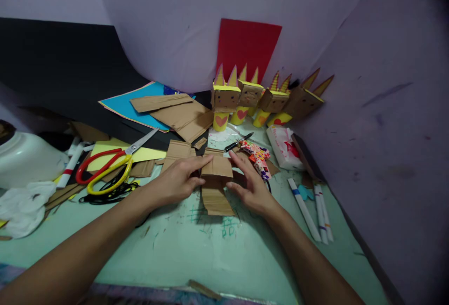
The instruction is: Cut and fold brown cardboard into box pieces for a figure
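A folded strip of brown cardboard [217, 200] is between my two hands, its upper panel bent over and a lower flap hanging toward me. My left hand [180, 181] pinches the left side, index finger on the upper panel and thumb below it. At the right side, my right hand [253, 190] has its index finger by the top corner and its thumb lower down, curved around the edge. Just behind my left hand lies another cardboard piece [176, 151]. Green pen marks [228, 224] show on the table below the strip.
Scissors [128, 153] with red and yellow handles lie left, over black cord [112, 192]. Cardboard sheets [182, 115] rest on blue paper [140, 104]. Several box-headed figures [226, 99] stand at the back before a red sheet [247, 47]. Markers [304, 211] lie right.
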`<state>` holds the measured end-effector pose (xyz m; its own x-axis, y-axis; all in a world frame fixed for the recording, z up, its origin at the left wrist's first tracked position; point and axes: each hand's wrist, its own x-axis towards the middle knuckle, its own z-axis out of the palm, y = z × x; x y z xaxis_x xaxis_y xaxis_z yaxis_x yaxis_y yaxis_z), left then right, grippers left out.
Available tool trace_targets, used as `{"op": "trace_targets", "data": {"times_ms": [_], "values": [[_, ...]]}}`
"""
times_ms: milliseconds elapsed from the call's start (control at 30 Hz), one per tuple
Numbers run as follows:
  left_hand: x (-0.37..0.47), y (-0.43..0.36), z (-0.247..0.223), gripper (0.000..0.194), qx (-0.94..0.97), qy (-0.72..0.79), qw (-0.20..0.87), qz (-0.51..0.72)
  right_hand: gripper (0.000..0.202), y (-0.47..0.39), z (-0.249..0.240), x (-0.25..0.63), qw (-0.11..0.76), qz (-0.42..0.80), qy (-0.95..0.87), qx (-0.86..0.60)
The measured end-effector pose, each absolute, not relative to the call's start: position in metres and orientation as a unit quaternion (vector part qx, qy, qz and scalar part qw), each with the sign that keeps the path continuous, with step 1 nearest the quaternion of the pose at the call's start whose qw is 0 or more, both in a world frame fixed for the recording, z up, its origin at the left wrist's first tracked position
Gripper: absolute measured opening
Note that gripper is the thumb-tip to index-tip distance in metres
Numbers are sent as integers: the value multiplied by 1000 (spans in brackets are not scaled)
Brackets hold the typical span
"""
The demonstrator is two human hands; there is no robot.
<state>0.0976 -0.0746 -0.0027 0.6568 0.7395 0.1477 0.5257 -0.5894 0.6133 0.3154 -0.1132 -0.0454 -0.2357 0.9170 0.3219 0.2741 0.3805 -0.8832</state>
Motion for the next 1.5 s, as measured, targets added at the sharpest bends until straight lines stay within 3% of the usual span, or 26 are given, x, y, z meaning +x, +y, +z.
{"op": "trace_targets", "data": {"times_ms": [267,933,1267,1367,1500], "values": [[96,-76,-7,53,892,321,209,239,31,-116,-40,313,480,333,-685,-435],[97,-76,-4,55,895,347,209,189,35,-119,-38,313,451,345,-698,-436],[94,-79,-3,61,904,329,198,186,20,-120,-38,310,459,385,-666,-444],[92,-85,3,67,908,337,207,138,21,-120,-33,315,436,378,-689,-438],[89,-90,10,82,918,320,214,96,38,-123,-20,327,350,377,-747,-421]]}}
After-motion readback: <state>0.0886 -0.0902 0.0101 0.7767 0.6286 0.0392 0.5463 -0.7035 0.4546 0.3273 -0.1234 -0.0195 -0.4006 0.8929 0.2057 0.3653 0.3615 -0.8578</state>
